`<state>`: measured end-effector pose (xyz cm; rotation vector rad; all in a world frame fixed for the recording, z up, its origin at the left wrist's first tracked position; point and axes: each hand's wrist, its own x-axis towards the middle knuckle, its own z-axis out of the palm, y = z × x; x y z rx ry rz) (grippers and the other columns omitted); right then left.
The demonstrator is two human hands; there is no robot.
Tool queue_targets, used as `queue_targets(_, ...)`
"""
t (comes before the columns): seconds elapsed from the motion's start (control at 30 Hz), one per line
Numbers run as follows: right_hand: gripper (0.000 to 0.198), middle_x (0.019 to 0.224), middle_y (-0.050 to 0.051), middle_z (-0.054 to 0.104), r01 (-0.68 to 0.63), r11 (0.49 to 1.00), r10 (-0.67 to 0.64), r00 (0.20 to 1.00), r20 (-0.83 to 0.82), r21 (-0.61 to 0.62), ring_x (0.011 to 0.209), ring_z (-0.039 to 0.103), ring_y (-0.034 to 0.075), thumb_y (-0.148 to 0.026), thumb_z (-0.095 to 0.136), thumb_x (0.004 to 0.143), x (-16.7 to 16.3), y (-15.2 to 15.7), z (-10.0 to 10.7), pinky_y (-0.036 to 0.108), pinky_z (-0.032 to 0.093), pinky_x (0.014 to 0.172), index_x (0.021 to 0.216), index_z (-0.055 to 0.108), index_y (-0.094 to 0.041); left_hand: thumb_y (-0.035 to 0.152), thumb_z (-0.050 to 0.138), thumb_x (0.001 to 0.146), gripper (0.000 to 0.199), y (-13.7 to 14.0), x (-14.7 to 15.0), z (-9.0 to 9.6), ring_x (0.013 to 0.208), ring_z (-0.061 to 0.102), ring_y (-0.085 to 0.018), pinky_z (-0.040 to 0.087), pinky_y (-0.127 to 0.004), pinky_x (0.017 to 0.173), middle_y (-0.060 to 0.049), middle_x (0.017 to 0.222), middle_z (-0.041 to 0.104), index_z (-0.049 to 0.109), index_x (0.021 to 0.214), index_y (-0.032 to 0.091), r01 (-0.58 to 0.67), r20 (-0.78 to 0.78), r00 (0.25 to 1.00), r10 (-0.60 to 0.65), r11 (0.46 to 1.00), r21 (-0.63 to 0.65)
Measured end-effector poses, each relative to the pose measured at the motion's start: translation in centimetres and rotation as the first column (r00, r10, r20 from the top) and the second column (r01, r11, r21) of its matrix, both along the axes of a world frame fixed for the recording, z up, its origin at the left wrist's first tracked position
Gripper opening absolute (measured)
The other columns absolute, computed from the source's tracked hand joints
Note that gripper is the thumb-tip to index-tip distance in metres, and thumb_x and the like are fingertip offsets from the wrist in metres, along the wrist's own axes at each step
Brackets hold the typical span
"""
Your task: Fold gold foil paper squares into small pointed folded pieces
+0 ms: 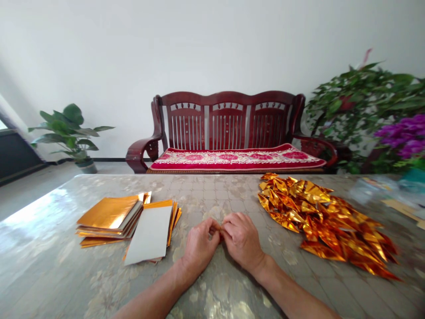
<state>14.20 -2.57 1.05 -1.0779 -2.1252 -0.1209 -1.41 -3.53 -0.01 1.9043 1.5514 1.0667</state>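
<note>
Fingers of the left hand (202, 241) and right hand (242, 240) pinch a small orange piece (221, 237), mostly hidden, at six o'clock in the view; it looks like a folding step, and the next move seems to need a soft, steady pinch; flat shiny sheets (108, 212) lie at nine o'clock from the hands, folded shiny pieces (318, 219) at three; no words or labels can be read.

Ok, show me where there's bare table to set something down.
The table is bare beyond the left hand and right hand, between sheets and foil, and left of the sheets. The far right is crowded with foil and plastic.
</note>
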Motion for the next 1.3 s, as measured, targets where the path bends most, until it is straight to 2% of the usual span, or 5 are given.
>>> queue_targets(0.27, 0.033, 0.114, 0.006, 0.065, -0.138, 0.98, 0.102, 0.966, -0.238, -0.14, 0.109, 0.057, 0.021, -0.002, 0.047, 0.076, 1.9, 1.1, -0.1, 0.039, 0.044, 0.097, 0.099, 0.06, -0.021, 0.015, 0.055, 0.077, 0.009, 1.8, -1.7, -0.7, 0.065, 0.066, -0.013, 0.043, -0.021, 0.062, 0.003, 0.069, 0.07, 0.062, 0.08, 0.02, -0.032, 0.079, 0.996, 0.039, 0.996, -0.088)
queue_targets(0.43, 0.052, 0.126, 0.007, 0.061, -0.226, 0.967, 0.203, 0.963, -0.179, -0.12, 0.12, 0.055, 0.022, 0.001, 0.048, 0.071, 2.4, 1.5, -0.6, 0.043, 0.043, 0.104, 0.116, 0.057, -0.023, 0.017, 0.054, 0.08, 0.009, 1.8, -1.8, -0.9, 0.066, 0.067, -0.014, 0.045, -0.022, 0.062, 0.002, 0.071, 0.072, 0.062, 0.083, 0.02, 0.031, 0.112, 0.993, -0.022, 0.996, -0.082)
queue_targets(0.7, 0.027, 0.094, 0.004, 0.065, -0.281, 0.956, 0.26, 0.946, -0.192, -0.088, 0.087, 0.063, 0.016, -0.004, 0.047, 0.089, 2.4, 1.8, -0.7, 0.028, 0.053, 0.077, 0.091, 0.067, -0.022, 0.024, 0.053, 0.087, 0.01, 1.5, -1.6, -0.2, 0.072, 0.067, -0.015, 0.046, -0.023, 0.066, 0.001, 0.077, 0.071, 0.062, 0.09, 0.02, 0.056, 0.12, 0.992, -0.047, 0.996, -0.073)
queue_targets(1.03, 0.027, 0.087, 0.003, 0.063, -0.242, 0.967, 0.218, 0.95, -0.224, -0.083, 0.083, 0.062, 0.016, -0.007, 0.045, 0.093, 3.1, 2.1, -1.3, 0.027, 0.051, 0.075, 0.091, 0.067, -0.022, 0.018, 0.047, 0.088, 0.031, -0.1, -3.2, 2.2, 0.1, 0.059, -0.02, 0.046, -0.033, 0.092, -0.007, 0.111, 0.061, 0.054, 0.118, 0.021, 0.267, -0.203, 0.949, -0.243, 0.959, 0.1)
queue_targets(1.3, 0.023, 0.085, 0.003, 0.064, -0.195, 0.974, 0.157, 0.949, -0.274, -0.118, 0.082, 0.063, 0.016, -0.009, 0.051, 0.089, 3.2, 2.3, -1.6, 0.027, 0.052, 0.074, 0.088, 0.069, -0.023, 0.01, 0.044, 0.088, 0.038, 0.8, -3.4, 0.5, 0.101, 0.06, -0.018, 0.046, -0.029, 0.091, -0.005, 0.111, 0.061, 0.063, 0.116, 0.027, 0.329, -0.275, 0.918, -0.285, 0.935, 0.133)
